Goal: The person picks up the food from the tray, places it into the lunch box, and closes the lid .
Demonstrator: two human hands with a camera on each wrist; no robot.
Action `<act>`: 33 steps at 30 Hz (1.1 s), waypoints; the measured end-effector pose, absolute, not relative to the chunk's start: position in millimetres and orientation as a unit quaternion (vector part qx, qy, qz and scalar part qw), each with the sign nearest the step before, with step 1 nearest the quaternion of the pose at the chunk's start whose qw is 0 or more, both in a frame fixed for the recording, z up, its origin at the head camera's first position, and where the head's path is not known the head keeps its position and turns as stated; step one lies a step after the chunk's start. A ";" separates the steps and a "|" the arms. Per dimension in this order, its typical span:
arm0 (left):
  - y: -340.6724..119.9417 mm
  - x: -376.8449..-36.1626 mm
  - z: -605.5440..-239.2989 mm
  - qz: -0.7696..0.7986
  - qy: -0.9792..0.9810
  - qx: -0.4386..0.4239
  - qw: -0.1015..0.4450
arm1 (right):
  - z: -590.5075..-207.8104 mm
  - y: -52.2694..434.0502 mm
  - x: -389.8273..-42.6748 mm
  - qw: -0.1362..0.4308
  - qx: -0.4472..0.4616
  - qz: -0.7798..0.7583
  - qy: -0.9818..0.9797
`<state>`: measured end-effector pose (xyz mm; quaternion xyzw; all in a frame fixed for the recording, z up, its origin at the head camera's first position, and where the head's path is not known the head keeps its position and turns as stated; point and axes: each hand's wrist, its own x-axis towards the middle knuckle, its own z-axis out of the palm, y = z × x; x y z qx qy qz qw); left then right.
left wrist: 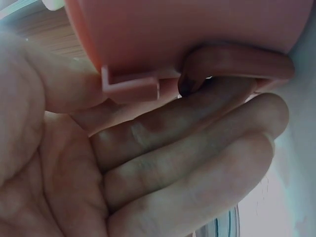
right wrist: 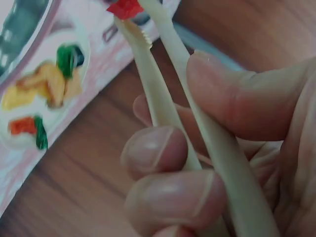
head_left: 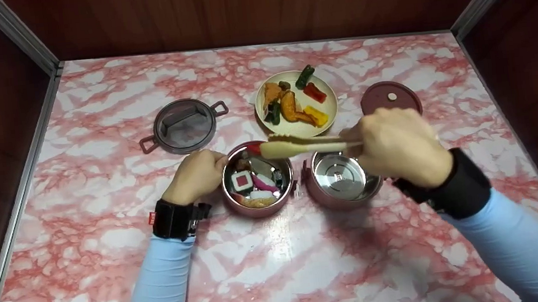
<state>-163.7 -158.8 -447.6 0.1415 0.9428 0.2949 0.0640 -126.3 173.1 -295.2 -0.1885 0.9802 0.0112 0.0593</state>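
Note:
My left hand (head_left: pixel 196 176) holds the side handle (left wrist: pixel 242 61) of the left pink pot (head_left: pixel 261 212), thumb against the pot's side and fingers under the handle. Inside this pot lie several food pieces, among them a square sushi roll (head_left: pixel 241 181) and a tan piece (head_left: pixel 258 202). My right hand (head_left: pixel 396 145) grips cream-coloured tongs (head_left: pixel 298 146), thumb on one arm and fingers curled round the other. Between the tong tips is a red piece (right wrist: pixel 126 8), over the left pot's far rim in the head view. The right pot (head_left: pixel 339 178), partly under the right hand, shows its bare metal bottom.
Behind the pots stands a cream plate (head_left: pixel 265 116) with a drumstick-like piece (head_left: pixel 289 106), red, yellow and green pieces. A glass lid (head_left: pixel 185 125) with two handles lies at left, a dark red round lid (head_left: pixel 378 97) at right. Wooden walls (head_left: pixel 254 7) enclose the marbled table (head_left: pixel 272 280).

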 end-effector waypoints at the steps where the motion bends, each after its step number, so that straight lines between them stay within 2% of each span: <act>1: -158.8 -163.6 -447.5 0.294 0.943 0.141 0.063 | -298.2 169.0 -123.0 0.065 -0.193 0.011 0.979; 4: -158.6 -163.6 -447.4 0.294 0.943 0.141 0.065 | -307.1 158.3 -114.7 0.068 -0.197 0.024 0.978; 10: -158.7 -163.0 -446.5 0.297 0.942 0.134 0.073 | -318.5 144.0 -102.5 0.029 -0.205 0.045 0.977; 19: -159.0 -163.2 -445.4 0.302 0.941 0.131 0.084 | -306.4 142.0 -106.0 0.090 -0.170 0.039 0.981; 26: -159.3 -163.2 -444.6 0.304 0.940 0.128 0.085 | -304.4 150.3 -107.3 0.047 -0.200 0.014 0.979; 33: -159.3 -163.4 -447.2 0.302 0.941 0.136 0.071 | -316.0 148.6 -111.5 0.045 -0.197 0.035 0.979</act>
